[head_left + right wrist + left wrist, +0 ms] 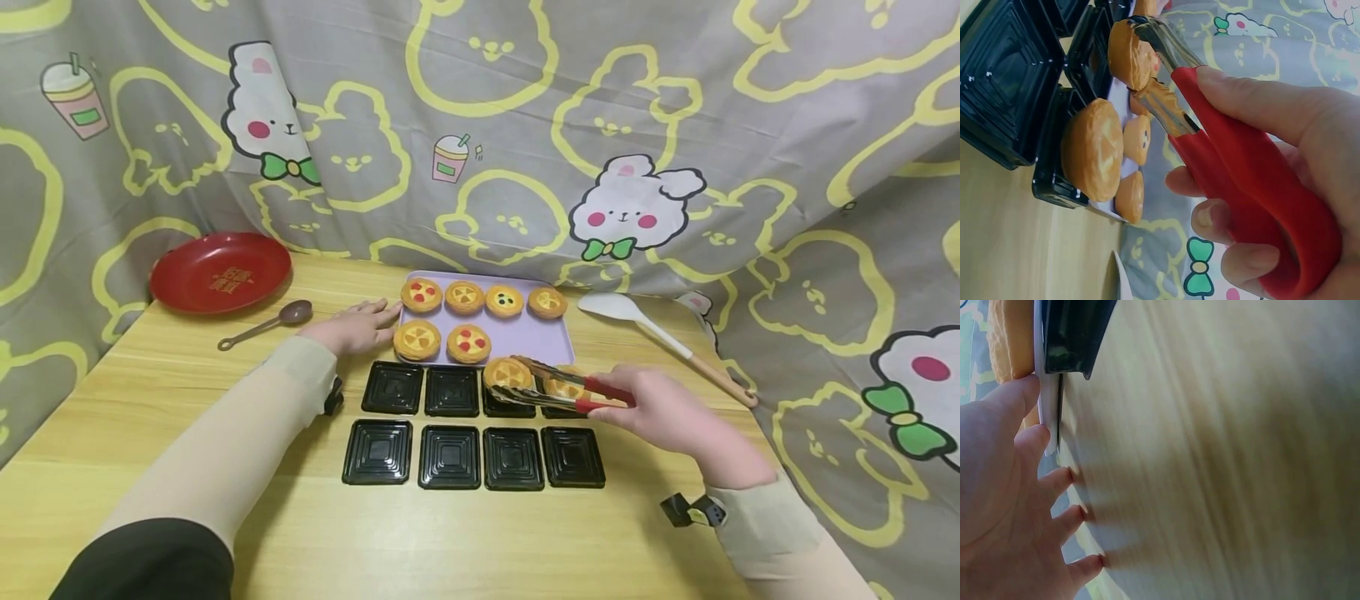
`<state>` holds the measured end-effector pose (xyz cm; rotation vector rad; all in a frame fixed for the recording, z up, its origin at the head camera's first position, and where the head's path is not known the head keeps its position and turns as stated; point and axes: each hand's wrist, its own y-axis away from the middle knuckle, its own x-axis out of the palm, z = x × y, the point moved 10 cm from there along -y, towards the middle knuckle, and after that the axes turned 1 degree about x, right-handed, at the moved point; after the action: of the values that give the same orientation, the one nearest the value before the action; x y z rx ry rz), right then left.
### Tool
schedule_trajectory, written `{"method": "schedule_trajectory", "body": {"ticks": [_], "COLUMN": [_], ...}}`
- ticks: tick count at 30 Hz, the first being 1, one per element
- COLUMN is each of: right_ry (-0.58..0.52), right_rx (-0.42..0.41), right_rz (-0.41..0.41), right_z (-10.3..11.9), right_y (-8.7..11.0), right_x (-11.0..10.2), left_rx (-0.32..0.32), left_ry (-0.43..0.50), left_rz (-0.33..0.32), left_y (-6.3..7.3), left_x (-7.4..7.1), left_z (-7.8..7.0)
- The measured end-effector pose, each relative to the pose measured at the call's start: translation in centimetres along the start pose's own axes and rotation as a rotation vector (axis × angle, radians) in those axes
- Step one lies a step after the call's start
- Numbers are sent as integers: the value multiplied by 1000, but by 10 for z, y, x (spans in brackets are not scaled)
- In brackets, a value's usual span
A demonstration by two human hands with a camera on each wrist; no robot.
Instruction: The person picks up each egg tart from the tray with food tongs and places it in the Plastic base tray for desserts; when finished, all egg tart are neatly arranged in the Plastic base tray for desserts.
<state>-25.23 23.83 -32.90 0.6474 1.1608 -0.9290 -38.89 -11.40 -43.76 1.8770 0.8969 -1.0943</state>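
Note:
My right hand [663,408] grips metal tongs by their red handles [1235,156], thumb on one side and fingers on the other. Between the tong tips is a fruit-topped egg tart [508,375], over the third black square tray in the back row. Another egg tart [1092,150] sits in the black tray at that row's right end. My left hand [356,327] has its fingers spread at the left edge of the lilac tray [525,337]; thumb and forefinger touch its rim [1047,419], the other fingertips at the tabletop. Several tarts lie on the lilac tray.
In front of the lilac tray, black square trays [450,457] stand in two rows. A red plate [221,275] and a brown spoon [295,312] lie at left. To the right is a white spatula [611,306] with a wooden handle. A patterned curtain [510,125] hangs behind.

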Motion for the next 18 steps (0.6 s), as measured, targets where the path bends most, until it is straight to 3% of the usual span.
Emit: {"method": "schedule_trajectory", "body": {"ticks": [11,18], "right_ry": [-6,-59], "right_rx": [45,55], "right_rz": [22,-10], "right_z": [-5,2], "right_y": [1,-15], "right_x": [7,1], "left_rx": [-12,-1], "left_ry": [15,6], "left_rz": [-7,-4], "left_y": [-1,-2], "left_x": [1,1], "left_z": [2,0]}}
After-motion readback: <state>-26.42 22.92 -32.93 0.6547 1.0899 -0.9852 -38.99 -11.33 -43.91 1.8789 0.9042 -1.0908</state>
